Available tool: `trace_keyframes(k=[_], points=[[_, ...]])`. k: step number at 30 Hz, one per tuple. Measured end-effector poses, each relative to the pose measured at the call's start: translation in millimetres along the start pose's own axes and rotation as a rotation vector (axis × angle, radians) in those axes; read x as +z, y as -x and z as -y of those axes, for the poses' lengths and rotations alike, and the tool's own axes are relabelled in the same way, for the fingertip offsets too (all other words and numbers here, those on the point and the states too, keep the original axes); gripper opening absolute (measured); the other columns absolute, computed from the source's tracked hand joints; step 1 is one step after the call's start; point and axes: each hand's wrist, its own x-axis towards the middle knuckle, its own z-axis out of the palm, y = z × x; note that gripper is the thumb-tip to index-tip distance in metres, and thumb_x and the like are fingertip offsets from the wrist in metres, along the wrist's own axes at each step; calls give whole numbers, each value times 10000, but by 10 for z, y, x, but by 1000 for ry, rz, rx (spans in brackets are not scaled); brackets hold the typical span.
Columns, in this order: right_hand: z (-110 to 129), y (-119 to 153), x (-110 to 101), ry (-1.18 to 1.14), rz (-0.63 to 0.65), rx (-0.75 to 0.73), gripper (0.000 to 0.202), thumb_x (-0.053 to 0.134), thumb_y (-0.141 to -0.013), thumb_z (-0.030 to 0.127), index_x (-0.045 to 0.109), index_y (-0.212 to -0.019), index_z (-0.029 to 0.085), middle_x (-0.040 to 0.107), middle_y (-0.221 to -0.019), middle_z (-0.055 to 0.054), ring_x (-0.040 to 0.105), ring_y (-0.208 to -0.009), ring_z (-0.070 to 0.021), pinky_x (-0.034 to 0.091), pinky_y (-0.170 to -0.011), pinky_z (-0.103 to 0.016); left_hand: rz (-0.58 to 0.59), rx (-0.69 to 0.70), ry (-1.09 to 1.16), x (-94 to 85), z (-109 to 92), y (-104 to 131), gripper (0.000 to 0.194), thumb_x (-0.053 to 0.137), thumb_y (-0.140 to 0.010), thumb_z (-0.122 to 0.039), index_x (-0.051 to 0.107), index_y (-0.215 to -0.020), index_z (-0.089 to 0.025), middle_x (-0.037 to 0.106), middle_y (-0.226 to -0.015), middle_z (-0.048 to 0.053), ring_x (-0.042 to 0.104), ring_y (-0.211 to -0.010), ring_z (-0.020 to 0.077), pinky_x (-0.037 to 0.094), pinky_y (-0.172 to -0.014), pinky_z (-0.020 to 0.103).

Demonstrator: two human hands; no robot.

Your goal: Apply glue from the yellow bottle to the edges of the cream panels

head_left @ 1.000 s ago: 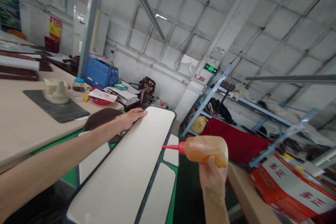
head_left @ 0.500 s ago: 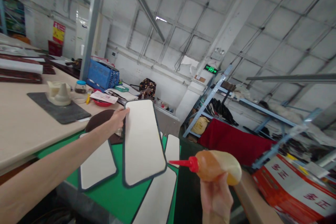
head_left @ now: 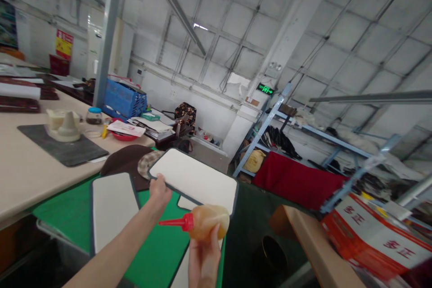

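My left hand (head_left: 159,192) grips the near edge of a white panel with a dark rim (head_left: 195,179), held flat and slightly raised over the green work surface (head_left: 64,216). My right hand (head_left: 204,256) holds an amber squeeze bottle (head_left: 205,222) with a red nozzle pointing left, just below the panel's near edge. Another white dark-rimmed panel (head_left: 111,209) lies flat on the green surface to the left of my left arm. A brown piece (head_left: 123,162) lies behind it.
A beige table (head_left: 23,171) at left carries a dark mat (head_left: 64,148), a cream cone-shaped object (head_left: 67,128), a jar, papers and a blue crate (head_left: 124,99). Metal shelving with a red cloth (head_left: 297,182) stands right. Red-and-white boxes (head_left: 378,234) sit at lower right.
My left hand has swung the held white panel from upright to nearly flat and further right. The bottle in my right hand has moved left and lower, closer to the panel.
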Motion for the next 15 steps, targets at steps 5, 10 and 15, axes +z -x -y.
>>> trace_keyframes(k=[5, 10, 15], points=[[117, -150, -113, 10, -45, -73, 301, 821, -744, 508, 784, -965, 306, 783, -1018, -12, 734, -966, -194, 544, -984, -354, 85, -146, 17, -213, 54, 165, 244, 434, -953, -69, 652, -947, -178, 663, -724, 27, 646, -620, 131, 546, -594, 178], [218, -228, -308, 29, -54, -74, 311, 832, -738, 495, 781, -981, 307, 783, -1020, -21, 730, -982, -202, 547, -985, -373, 146, -226, -117, -420, -215, 130, 83, 523, -870, -189, 606, -867, -181, 615, -770, 50, 644, -662, 222, 597, -716, 457], [268, -162, -339, 44, -66, -41, 331, 845, -733, 471, 771, -1019, 323, 780, -1027, -16, 726, -1000, -210, 537, -1004, -412, 290, 336, -482, -301, -534, -78, 428, 767, -604, -102, 594, -972, -236, 655, -1152, 54, 585, -1218, 277, 459, -1065, 403]])
